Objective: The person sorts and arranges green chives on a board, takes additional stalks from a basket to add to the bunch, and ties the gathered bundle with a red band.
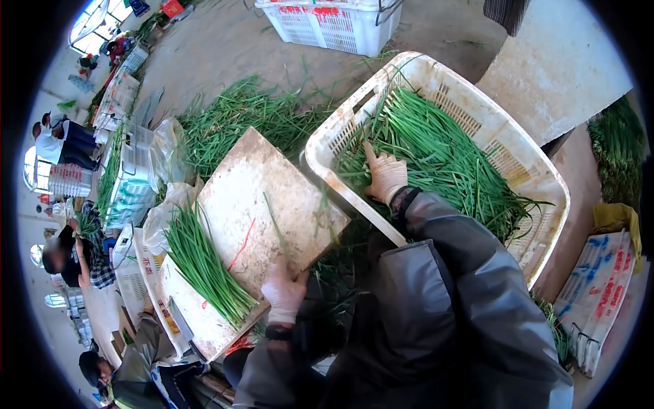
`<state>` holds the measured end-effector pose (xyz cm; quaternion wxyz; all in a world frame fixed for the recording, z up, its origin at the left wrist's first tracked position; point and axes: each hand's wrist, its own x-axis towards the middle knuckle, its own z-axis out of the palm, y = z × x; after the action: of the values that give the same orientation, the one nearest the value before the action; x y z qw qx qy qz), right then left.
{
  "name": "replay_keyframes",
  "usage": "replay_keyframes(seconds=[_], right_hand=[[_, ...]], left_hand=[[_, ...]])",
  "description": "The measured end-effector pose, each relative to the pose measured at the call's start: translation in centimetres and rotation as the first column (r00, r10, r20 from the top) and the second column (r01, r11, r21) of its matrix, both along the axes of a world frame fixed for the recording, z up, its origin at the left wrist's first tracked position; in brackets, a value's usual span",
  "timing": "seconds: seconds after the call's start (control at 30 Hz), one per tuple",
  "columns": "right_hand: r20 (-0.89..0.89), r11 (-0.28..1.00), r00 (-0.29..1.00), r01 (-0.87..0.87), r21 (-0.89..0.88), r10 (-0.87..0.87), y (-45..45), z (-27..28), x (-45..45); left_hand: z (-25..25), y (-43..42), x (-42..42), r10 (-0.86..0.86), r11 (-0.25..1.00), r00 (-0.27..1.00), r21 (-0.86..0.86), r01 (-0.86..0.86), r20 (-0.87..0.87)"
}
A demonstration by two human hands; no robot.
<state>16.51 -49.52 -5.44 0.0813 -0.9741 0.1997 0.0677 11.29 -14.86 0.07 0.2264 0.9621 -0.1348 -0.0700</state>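
My left hand [284, 292], in a pale glove, is at the lower edge of a stained board [266, 177]. Its finger and thumb are a little apart, and a loose green blade [274, 217] lies by the fingertips. A bundle of long green stalks [208, 266] rests on the board to the left, beside a red strip [242, 244]. My right hand [387, 175], also gloved, reaches over the near rim of a white plastic basket [501, 112]. Its index finger is stretched out, touching green stalks [443, 146] piled inside; no bundle is gripped.
Loose greens [238, 119] cover the floor beyond the board. A white crate [334, 27] stands at the top. At lower right are stacked white crates [596, 286] with red and blue marks. Several people are at the left, one in a plaid garment [101, 266] holding greens.
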Motion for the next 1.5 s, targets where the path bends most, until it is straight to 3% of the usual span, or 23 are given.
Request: replay_keyframes(seconds=[0.1, 0.23, 0.27, 0.33, 0.4, 0.47, 0.6, 0.67, 0.73, 0.87, 1.0, 1.07, 1.27, 1.37, 1.5], right_hand=[[0.001, 0.999, 1.000, 0.003, -0.047, -0.003, -0.2, -0.6, 0.7], [0.068, 0.998, 0.996, 0.064, 0.024, -0.065, -1.6, -0.7, 0.5], [0.103, 0.992, 0.989, 0.096, 0.079, -0.103, -2.2, -0.8, 0.2], [0.012, 0.965, 0.987, 0.154, 0.210, -0.160, -3.8, 1.4, -0.8], [0.180, 0.915, 0.968, 0.095, 0.393, -0.178, -6.3, 0.3, -2.2], [0.371, 0.871, 0.924, -0.103, 0.481, -0.095, -9.2, -1.1, -3.5], [0.359, 0.578, 0.896, -0.153, 0.801, -0.261, -12.8, 2.3, -6.9], [0.339, 0.548, 0.905, -0.154, 0.822, -0.255, -14.0, 4.1, -8.7], [0.264, 0.335, 0.905, -0.148, 0.931, -0.333, -14.5, 5.4, -9.5], [0.282, 0.583, 0.908, -0.051, 0.811, -0.312, -14.5, 5.4, -8.5], [0.284, 0.630, 0.900, -0.014, 0.776, -0.330, -13.6, 0.8, -5.0], [0.283, 0.835, 0.925, 0.062, 0.547, -0.255, -12.4, -0.1, -3.3], [-0.035, 0.915, 0.953, 0.298, 0.272, -0.301, -8.2, -0.2, -0.1], [0.104, 0.917, 0.936, 0.302, 0.261, -0.337, -8.3, -3.0, -0.2], [0.266, 0.921, 0.888, 0.324, 0.216, -0.375, -8.3, -1.1, -2.5]], left_hand=[[-0.2, 0.1, 0.0, 0.002, 1.000, 1.000, 0.014, -0.002, -0.003], [-0.3, 0.2, 0.1, -0.015, 1.000, 0.999, 0.015, 0.014, 0.029], [-0.4, 0.3, 0.1, -0.022, 1.000, 0.999, 0.016, 0.021, 0.050], [-0.2, 0.2, 0.0, -0.017, 1.000, 0.999, 0.001, 0.017, 0.045], [0.0, 0.1, -0.1, -0.011, 1.000, 1.000, -0.007, 0.011, 0.027], [0.1, 0.2, -0.1, -0.002, 1.000, 1.000, -0.002, 0.002, -0.004], [-0.4, 0.5, -0.1, 0.000, 1.000, 1.000, -0.016, 0.000, 0.000], [-0.3, 0.5, -0.1, 0.000, 1.000, 1.000, -0.015, 0.000, 0.018], [0.0, 0.3, -0.2, 0.009, 1.000, 1.000, -0.012, -0.009, 0.007], [-0.3, 0.4, -0.1, 0.001, 1.000, 1.000, 0.004, -0.001, -0.001], [0.2, 0.1, 0.0, 0.021, 1.000, 1.000, 0.000, -0.021, -0.023], [0.0, 0.3, -0.1, 0.028, 0.999, 0.999, -0.019, -0.028, -0.021], [-0.4, 0.5, 0.1, 0.013, 1.000, 1.000, 0.021, -0.013, -0.010], [-0.2, 0.4, 0.1, 0.008, 1.000, 1.000, 0.002, -0.008, -0.016], [-0.4, 0.4, 0.0, 0.017, 1.000, 0.999, -0.008, -0.018, -0.029]])
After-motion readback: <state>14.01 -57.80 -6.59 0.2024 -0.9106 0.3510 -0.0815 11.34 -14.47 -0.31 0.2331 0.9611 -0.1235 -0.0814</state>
